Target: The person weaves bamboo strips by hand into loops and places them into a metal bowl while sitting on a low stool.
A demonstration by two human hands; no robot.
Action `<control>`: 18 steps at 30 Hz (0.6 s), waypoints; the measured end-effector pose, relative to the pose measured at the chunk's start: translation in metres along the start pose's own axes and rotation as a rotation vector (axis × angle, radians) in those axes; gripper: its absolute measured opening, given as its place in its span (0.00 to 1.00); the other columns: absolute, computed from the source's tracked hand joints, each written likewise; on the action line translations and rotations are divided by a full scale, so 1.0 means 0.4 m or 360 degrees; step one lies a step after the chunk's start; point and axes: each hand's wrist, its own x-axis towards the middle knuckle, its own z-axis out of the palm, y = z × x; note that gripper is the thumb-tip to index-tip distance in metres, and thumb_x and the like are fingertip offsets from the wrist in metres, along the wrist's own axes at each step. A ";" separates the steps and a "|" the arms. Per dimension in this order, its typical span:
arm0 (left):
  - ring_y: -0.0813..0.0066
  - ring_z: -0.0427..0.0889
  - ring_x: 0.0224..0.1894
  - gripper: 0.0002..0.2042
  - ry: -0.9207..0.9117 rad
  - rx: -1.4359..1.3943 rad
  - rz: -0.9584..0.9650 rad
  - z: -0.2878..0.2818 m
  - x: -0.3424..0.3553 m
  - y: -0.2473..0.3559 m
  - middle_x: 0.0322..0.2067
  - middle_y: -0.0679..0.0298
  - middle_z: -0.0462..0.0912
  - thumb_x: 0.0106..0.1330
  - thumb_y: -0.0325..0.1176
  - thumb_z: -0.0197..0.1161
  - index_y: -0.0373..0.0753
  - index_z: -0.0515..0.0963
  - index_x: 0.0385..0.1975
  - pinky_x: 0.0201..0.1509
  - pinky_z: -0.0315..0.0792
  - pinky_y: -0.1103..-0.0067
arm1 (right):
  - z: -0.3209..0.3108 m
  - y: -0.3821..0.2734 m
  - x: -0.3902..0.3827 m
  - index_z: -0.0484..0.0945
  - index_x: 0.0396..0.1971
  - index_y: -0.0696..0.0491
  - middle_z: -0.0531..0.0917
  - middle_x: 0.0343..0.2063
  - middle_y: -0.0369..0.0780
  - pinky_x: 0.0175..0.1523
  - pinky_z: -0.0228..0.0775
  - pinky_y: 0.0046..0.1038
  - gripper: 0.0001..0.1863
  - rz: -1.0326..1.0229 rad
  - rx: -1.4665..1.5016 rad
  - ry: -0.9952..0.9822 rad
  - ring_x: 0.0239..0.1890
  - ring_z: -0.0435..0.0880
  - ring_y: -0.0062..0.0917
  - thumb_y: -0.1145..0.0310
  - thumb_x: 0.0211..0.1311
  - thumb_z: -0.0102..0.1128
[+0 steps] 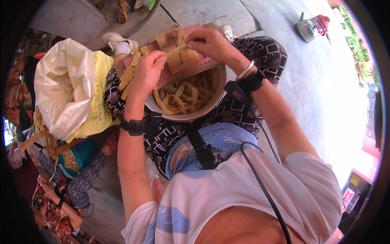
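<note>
Over a white bowl [221,93] between my legs rests a pink board [165,82] carrying pale tan flat pieces [182,62]. My left hand [150,70] pinches one end of a tan strip [174,51], while my right hand [209,44] grips the other end near the board's far side. Several loose tan strips [126,76] lie beside my left hand at the board's edge. Curled tan strips [187,93] fill the part of the bowl that shows below the board.
An open white-and-yellow sack [63,81] stands left on a wooden frame [51,144]. Below it, another person [58,196] sits by a teal tub [83,154] of pale pieces. A metal kettle [308,30] stands on the concrete floor at upper right. Dark cables hang along my arm and shirt.
</note>
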 end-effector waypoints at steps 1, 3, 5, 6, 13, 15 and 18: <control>0.81 0.72 0.26 0.10 0.0028 0.0022 -0.0040 0.001 0.006 -0.010 0.22 0.67 0.76 0.70 0.33 0.58 0.31 0.79 0.38 0.31 0.67 0.79 | 0.005 0.001 0.003 0.83 0.40 0.58 0.80 0.23 0.34 0.29 0.69 0.20 0.10 -0.0008 -0.0037 0.0040 0.24 0.77 0.14 0.68 0.64 0.63; 0.80 0.73 0.26 0.10 0.0061 0.0042 -0.0082 0.005 0.016 -0.028 0.22 0.66 0.77 0.69 0.33 0.58 0.31 0.80 0.39 0.31 0.68 0.78 | 0.018 0.019 0.010 0.83 0.40 0.58 0.81 0.24 0.36 0.30 0.71 0.23 0.11 -0.0016 -0.0074 0.0075 0.24 0.79 0.17 0.67 0.62 0.64; 0.74 0.77 0.26 0.12 0.0115 0.0167 -0.0031 0.014 0.028 -0.039 0.23 0.61 0.79 0.69 0.36 0.58 0.32 0.80 0.37 0.32 0.69 0.75 | 0.032 0.067 0.021 0.83 0.40 0.58 0.83 0.25 0.40 0.32 0.73 0.29 0.12 -0.0273 -0.0331 0.0249 0.25 0.81 0.24 0.66 0.60 0.64; 0.72 0.78 0.27 0.12 0.0141 0.0209 -0.0022 0.018 0.035 -0.056 0.23 0.59 0.80 0.69 0.37 0.59 0.32 0.80 0.37 0.32 0.69 0.74 | 0.044 0.099 0.030 0.83 0.40 0.58 0.84 0.25 0.42 0.32 0.74 0.30 0.13 -0.0360 -0.0415 0.0301 0.25 0.82 0.26 0.66 0.59 0.64; 0.55 0.81 0.28 0.13 0.0221 0.0772 -0.0209 0.008 -0.021 -0.035 0.24 0.48 0.79 0.66 0.38 0.59 0.32 0.78 0.30 0.35 0.72 0.67 | -0.004 0.053 -0.070 0.84 0.39 0.56 0.85 0.26 0.46 0.40 0.77 0.33 0.13 -0.0161 -0.0874 0.0094 0.31 0.85 0.38 0.66 0.56 0.65; 0.54 0.81 0.28 0.13 0.0111 0.0449 -0.0283 0.013 -0.036 0.005 0.24 0.47 0.79 0.66 0.37 0.59 0.32 0.78 0.29 0.35 0.72 0.67 | -0.011 0.008 -0.090 0.84 0.39 0.56 0.84 0.25 0.47 0.39 0.76 0.35 0.14 -0.0243 -0.0523 0.0072 0.31 0.84 0.43 0.65 0.55 0.65; 0.58 0.79 0.25 0.16 -0.0067 0.0244 0.0060 0.048 -0.064 0.021 0.20 0.48 0.76 0.68 0.40 0.59 0.30 0.77 0.29 0.33 0.70 0.69 | 0.045 -0.042 -0.097 0.83 0.38 0.58 0.83 0.24 0.47 0.37 0.76 0.33 0.13 -0.0385 -0.0203 0.0229 0.28 0.84 0.36 0.64 0.61 0.64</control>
